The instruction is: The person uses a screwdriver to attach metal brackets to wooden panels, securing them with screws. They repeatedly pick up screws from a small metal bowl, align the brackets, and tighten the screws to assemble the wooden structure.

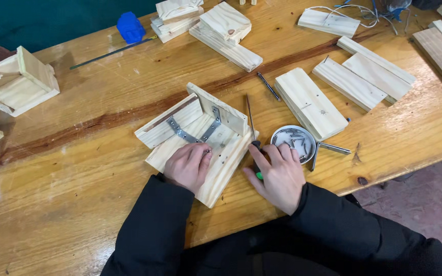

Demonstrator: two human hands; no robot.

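Observation:
A pale wooden corner assembly [216, 163] lies on the workbench, with two upright boards meeting at the back and metal angle brackets [180, 132] screwed inside. My left hand [188, 166] rests palm down on its base board, fingertips near a bracket end. My right hand [278, 176] lies just right of the assembly, fingers over the dark-and-green handle of a screwdriver [250, 120] whose shaft points away from me. Its fingertips touch the rim of a small round metal dish [276, 138] of screws.
A loose metal angle bracket [328, 150] lies right of the dish. Stacked wood boards [310, 102] and planks [364, 76] lie to the right and back. A finished wooden box [19, 84] sits far left, a blue object [130, 27] and white cable [354, 11] at the back.

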